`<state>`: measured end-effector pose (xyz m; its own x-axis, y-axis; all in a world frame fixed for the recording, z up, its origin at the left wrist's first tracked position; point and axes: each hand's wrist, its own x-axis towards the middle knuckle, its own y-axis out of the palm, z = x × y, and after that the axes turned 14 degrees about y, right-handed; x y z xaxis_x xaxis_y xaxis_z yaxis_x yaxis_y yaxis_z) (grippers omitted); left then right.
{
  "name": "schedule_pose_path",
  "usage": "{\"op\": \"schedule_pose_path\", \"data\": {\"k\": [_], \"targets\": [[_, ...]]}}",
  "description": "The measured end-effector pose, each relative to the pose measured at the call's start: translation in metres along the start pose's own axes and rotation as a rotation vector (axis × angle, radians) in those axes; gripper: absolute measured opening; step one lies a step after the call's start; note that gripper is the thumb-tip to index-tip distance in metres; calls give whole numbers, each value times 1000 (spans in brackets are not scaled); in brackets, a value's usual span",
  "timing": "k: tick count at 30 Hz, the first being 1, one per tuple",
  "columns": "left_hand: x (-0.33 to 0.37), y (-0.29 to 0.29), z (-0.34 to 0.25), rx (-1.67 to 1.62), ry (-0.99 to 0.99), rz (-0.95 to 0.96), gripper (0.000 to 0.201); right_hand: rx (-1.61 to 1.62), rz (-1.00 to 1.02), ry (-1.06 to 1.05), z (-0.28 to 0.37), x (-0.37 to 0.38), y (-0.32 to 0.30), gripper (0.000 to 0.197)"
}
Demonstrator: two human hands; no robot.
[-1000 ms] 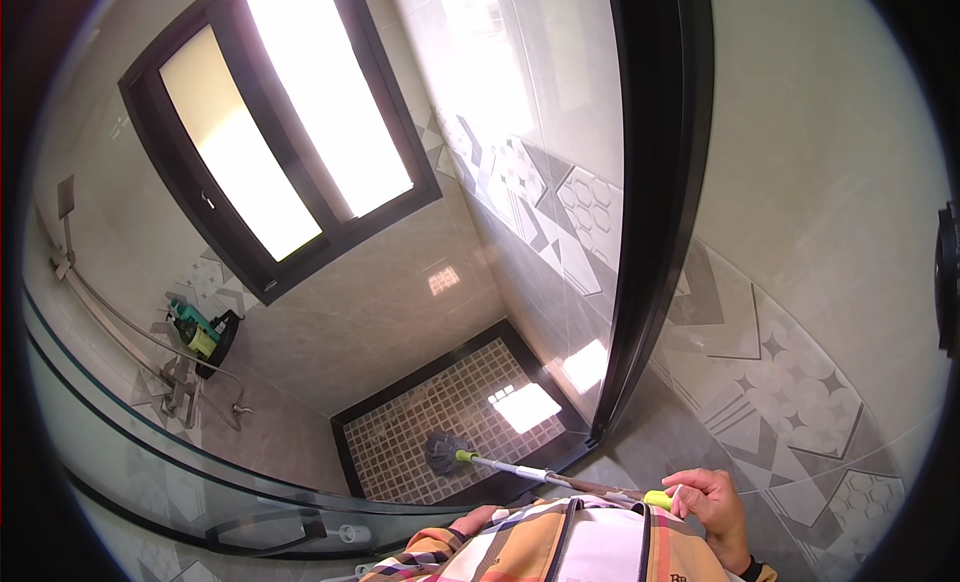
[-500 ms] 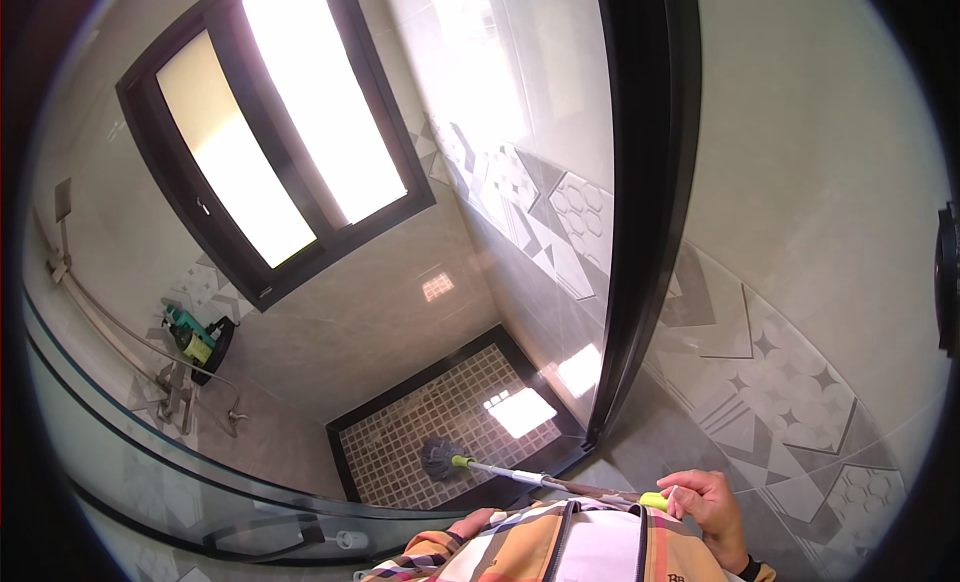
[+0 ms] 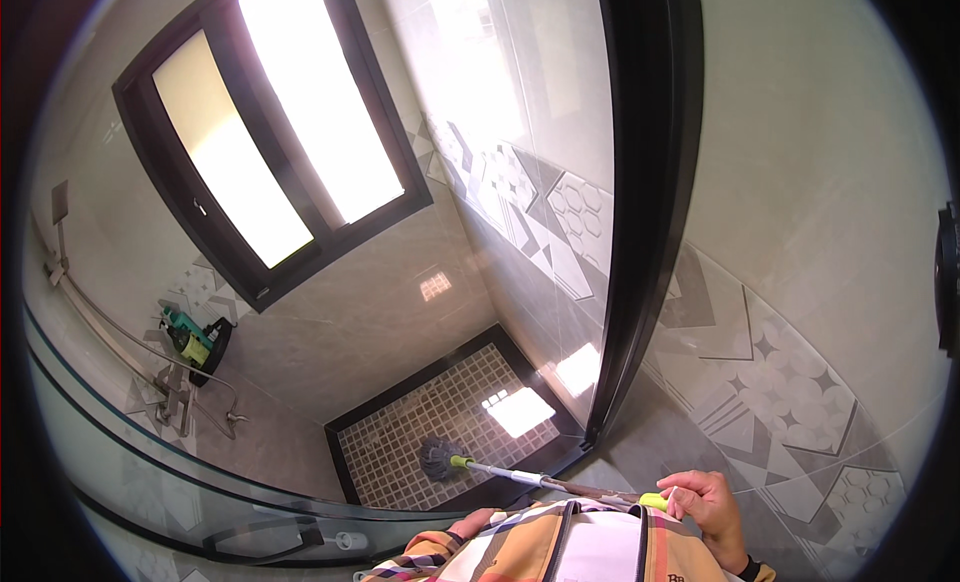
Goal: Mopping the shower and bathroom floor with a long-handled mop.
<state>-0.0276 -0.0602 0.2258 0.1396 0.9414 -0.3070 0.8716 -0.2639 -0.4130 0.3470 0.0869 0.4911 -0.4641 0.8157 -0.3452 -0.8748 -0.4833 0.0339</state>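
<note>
A mop rests with its grey string head [image 3: 437, 460] on the small-tiled shower floor [image 3: 385, 434]. From a green collar, its pale pole [image 3: 515, 475] slants back toward me, ending in a lime-green grip [image 3: 654, 501] beside my jacket. My right hand [image 3: 708, 507] is closed around that grip end. Only part of my left hand [image 3: 472, 523] shows, at the jacket's left edge near the glass door. Its fingers are hidden, so what it touches cannot be made out.
Curved shower glass [image 3: 300, 504] with a dark handle [image 3: 262, 538] bends along the left. A thick black frame post [image 3: 652, 192] stands at right. On the far left wall are a corner shelf with bottles [image 3: 195, 347] and a shower hose [image 3: 125, 337]. A dark-framed window [image 3: 330, 227] is above.
The whole view has shifted very slightly. The mop and both hands show no clear movement.
</note>
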Motion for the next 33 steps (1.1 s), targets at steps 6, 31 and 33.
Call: {"op": "schedule_pose_path", "data": {"k": [6, 31, 33], "targets": [[0, -15, -55, -123, -115, 45, 34, 12, -5, -2, -2, 2, -4, 19], [-8, -17, -48, -211, -59, 30, 28, -25, 20, 24, 3, 4, -5, 23], [-9, -18, -49, -204, -64, 38, 29, 1, 25, 9, -2, 6, -6, 20]]}}
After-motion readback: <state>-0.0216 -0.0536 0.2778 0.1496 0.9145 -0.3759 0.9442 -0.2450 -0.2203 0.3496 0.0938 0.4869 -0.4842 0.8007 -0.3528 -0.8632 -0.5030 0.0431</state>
